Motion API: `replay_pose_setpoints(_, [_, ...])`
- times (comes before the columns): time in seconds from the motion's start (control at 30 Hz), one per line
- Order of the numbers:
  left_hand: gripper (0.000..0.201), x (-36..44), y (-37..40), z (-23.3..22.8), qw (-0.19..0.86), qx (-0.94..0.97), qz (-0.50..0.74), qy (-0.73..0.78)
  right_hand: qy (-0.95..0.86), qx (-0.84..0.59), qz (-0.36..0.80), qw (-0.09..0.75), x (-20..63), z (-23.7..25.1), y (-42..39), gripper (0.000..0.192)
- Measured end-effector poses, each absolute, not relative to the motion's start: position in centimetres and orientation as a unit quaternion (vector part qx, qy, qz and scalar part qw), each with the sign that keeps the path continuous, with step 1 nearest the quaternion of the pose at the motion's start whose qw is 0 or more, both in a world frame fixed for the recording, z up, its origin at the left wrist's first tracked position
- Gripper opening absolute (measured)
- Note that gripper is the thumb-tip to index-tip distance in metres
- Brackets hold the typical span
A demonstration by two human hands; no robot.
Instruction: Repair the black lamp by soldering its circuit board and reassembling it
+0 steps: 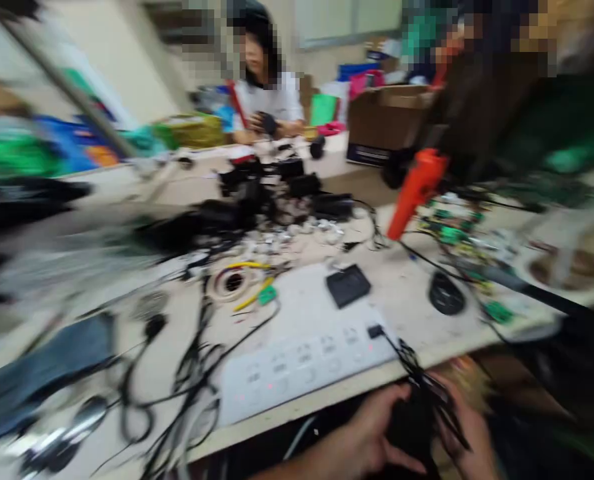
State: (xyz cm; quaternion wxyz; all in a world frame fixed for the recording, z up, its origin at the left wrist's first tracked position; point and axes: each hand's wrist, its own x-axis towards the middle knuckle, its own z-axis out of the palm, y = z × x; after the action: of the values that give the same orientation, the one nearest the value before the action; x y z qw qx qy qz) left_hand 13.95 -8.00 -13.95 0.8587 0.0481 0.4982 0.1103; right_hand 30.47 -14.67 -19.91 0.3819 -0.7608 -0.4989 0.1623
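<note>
the black cable bundle (pixel 434 393) slants from the power strip (pixel 304 373) past the bench (pixel 401 287) edge towards your nearer right hand (pixel 469 427), its grip unclear; your left hand (pixel 377 430) has fingers apart, leftward.

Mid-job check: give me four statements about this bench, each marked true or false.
1. The left hand and right hand are both beside the black cables. True.
2. Every socket on the white power strip holds a plug. False: only a black plug at its right end shows.
3. The orange object lies on the power strip. False: the orange object is beyond it, right of the black square box.
4. A person in white is across the table. True.
</note>
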Motion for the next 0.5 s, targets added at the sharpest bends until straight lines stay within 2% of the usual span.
replay_pose_setpoints(0.07, [0.036, 14.8, -8.6, -14.2, 0.856, 0.09, 0.039, 0.507, -0.439, -0.777, 0.165, 0.42, 29.7, -19.6, -15.9, 0.036])
replay_pose_setpoints(0.13, [0.037, 15.0, -8.6, -14.4, 0.849, 0.13, 0.019, 0.512, -0.406, -0.794, 0.159, 0.423, 29.0, -19.6, -16.0, 0.032])
replay_pose_setpoints(0.3, [0.044, 15.1, -8.3, -14.7, 0.839, 0.181, -0.012, 0.513, -0.367, -0.803, 0.161, 0.44, 28.4, -19.4, -16.2, 0.023])
replay_pose_setpoints(0.5, [0.041, 15.5, -8.6, -14.7, 0.831, 0.192, -0.021, 0.521, -0.356, -0.798, 0.167, 0.456, 28.6, -19.5, -16.7, 0.019])
